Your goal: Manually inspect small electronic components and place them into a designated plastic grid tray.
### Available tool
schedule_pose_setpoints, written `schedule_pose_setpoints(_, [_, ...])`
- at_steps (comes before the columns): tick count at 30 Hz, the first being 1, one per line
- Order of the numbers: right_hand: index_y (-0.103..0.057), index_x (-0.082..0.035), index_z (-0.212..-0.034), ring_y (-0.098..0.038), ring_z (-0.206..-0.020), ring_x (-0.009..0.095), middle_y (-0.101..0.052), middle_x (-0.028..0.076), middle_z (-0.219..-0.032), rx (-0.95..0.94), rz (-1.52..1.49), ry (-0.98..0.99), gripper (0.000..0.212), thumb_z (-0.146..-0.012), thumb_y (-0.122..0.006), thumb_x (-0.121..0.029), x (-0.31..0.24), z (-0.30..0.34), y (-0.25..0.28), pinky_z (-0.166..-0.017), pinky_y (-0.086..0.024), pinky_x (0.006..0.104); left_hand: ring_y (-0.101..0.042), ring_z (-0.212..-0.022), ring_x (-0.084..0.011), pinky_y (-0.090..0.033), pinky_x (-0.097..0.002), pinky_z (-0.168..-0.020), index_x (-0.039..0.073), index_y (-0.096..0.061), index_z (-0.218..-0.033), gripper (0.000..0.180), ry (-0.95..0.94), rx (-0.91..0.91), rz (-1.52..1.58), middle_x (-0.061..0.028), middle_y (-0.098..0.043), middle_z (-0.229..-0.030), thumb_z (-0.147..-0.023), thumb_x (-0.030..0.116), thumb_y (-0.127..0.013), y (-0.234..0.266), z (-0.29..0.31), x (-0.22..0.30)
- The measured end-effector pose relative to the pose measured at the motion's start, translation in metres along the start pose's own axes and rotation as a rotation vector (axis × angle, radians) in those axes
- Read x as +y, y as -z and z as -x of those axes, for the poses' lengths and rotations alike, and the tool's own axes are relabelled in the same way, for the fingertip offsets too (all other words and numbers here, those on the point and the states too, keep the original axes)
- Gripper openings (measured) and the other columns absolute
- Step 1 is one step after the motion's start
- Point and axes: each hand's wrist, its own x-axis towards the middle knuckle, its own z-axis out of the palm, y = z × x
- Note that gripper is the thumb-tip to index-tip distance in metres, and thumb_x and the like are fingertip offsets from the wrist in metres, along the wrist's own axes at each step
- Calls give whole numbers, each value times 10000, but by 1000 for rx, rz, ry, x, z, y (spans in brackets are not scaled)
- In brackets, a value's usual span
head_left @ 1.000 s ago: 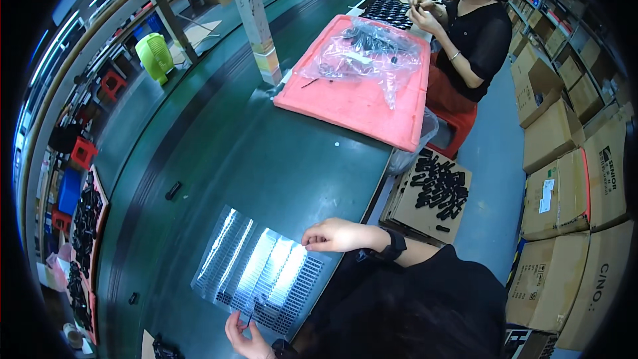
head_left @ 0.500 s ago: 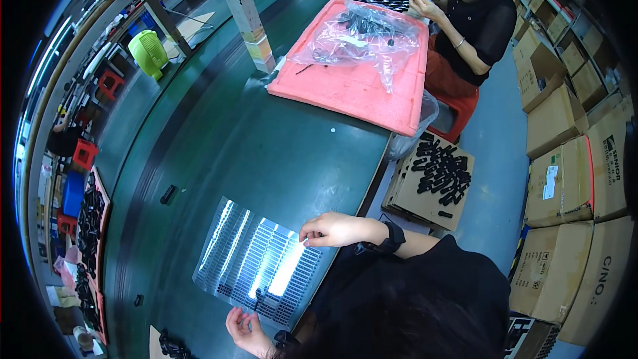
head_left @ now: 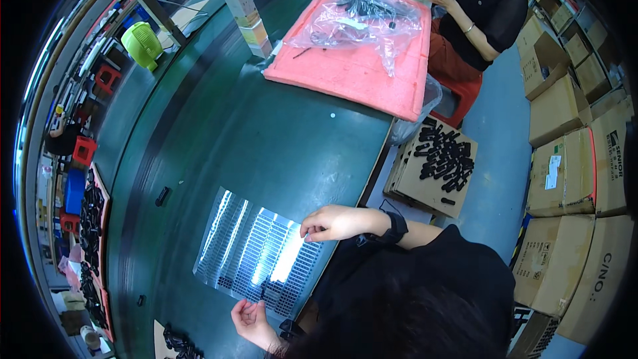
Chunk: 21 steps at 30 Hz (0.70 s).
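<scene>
A clear sheet with rows of small rectangular stickers lies flat on the green table, catching bright glare. My right hand is over the sheet's right edge, thumb and fingers pinched together; whatever is between their tips is too small to make out. Below the sheet's near edge, my left hand has curled fingers. Its thumb and finger hold a small, slim black part, which stands out over the sheet; its exact kind is unclear.
Across the green table lies a pink foam board bearing a clear plastic bag. A co-worker sits beyond it. Black parts lie on stacked cardboard at right; more lie at lower left. Cartons line the aisle.
The view has shifted slightly, so the foam board sits higher in it. My left hand and the black part are slightly farther up and right; my right hand stays at the sheet's edge.
</scene>
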Motion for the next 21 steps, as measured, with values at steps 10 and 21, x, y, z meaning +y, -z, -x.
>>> schedule_pose_setpoints(10, [-603,-37,-915,-561,-708,89,-606,36,-822,53,-745,-298,197,-829,-540,-203,134,114,47,-630,-451,192,-500,-700,-94,-432,-195,-690,-17,-502,-977,364,6,-27,-123,-48,-497,-810,-648,-119,-621,-5,-3,16])
schedule_pose_setpoints(21, [-598,-71,-795,-582,-573,203,-580,82,-630,1320,393,-1080,153,-692,-613,-183,375,236,76,-504,-461,303,-493,-703,-104,-432,-204,-699,3,-519,-972,357,-66,92,-209,-36,-489,-790,-653,-129,-610,-6,-15,30])
